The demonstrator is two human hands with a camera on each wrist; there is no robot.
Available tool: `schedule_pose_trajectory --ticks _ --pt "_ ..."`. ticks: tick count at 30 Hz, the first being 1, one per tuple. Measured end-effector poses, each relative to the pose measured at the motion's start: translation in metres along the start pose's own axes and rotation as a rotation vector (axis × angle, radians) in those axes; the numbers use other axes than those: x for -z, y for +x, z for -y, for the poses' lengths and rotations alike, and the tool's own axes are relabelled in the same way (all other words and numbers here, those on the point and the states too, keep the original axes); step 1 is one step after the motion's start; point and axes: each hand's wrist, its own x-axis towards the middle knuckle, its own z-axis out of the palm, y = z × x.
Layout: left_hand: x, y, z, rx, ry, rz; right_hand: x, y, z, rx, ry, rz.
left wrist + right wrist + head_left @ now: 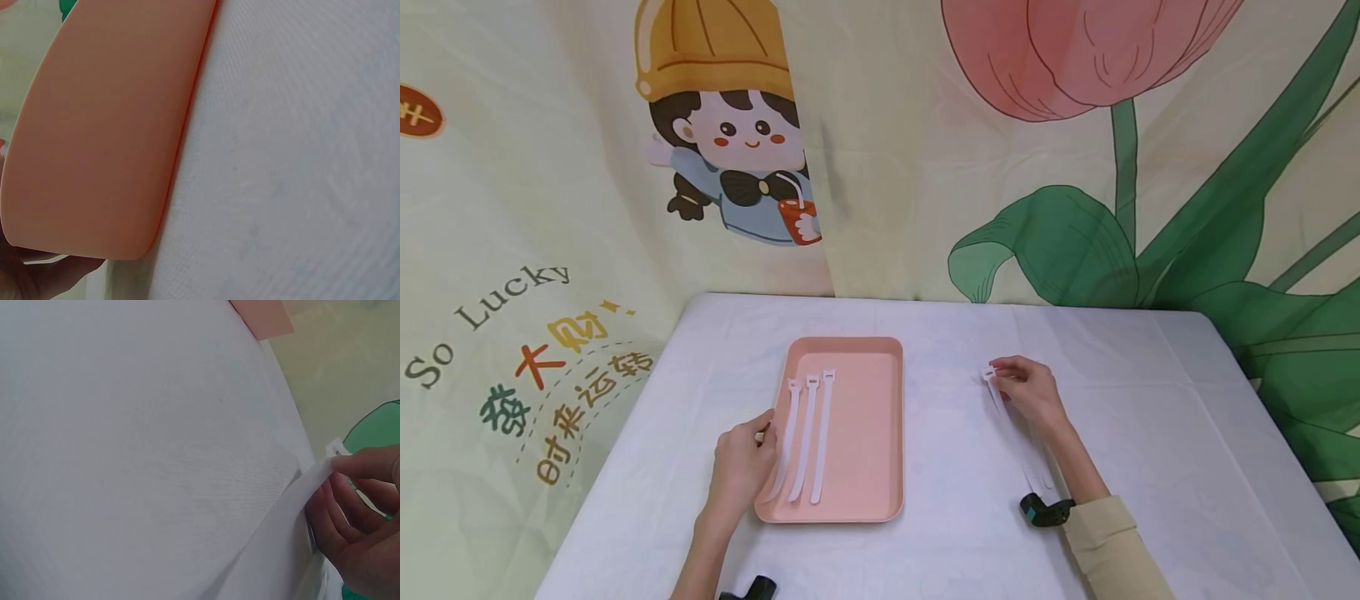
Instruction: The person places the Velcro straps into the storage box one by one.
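A pink tray (865,433) lies lengthwise on the table, and its outer wall fills much of the left wrist view. On its left half lie three white slotted-head straps (823,437), side by side with their heads toward the far end. At the tray's left rim, my left hand (743,462) holds the edge between thumb and fingers. Right of the tray, my right hand (1028,392) pinches a white strap (997,404) just below its slotted head. The strap's long tail hangs down toward the near side; it looms large in the right wrist view.
A white cloth (955,533) covers the table. Behind it hangs a printed backdrop (887,167) with a cartoon figure and a large flower. Black wrist cameras (1045,510) sit on both wrists.
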Motion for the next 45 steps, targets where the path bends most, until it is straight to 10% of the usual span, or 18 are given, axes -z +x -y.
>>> schedule_pose_trajectory --ticks 45 --pt "0.002 -0.001 -0.001 0.012 -0.018 0.007 -0.02 0.004 0.034 0.033 0.207 0.075"
